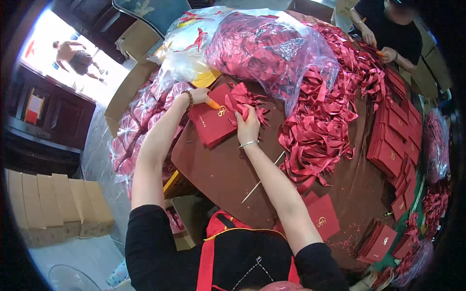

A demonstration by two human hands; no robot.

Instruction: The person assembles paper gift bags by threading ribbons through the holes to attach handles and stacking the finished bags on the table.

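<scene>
A stack of flat red paper bags or sleeves with a gold emblem lies tilted at the brown table's far left edge. My left hand, with a beaded bracelet on its wrist, is closed at the stack's upper corner. A small orange pointed object sticks out from its fingers over the top piece; its kind is hard to make out. My right hand pinches red ribbon at the stack's right edge. More loose ribbon ends bunch just beyond my right fingers.
A heap of red ribbons and a clear plastic bag of ribbons cover the table's far side. Red stacks stand at right. A thin stick lies under my right forearm. A co-worker's hands work at far right. Cardboard boxes stand left.
</scene>
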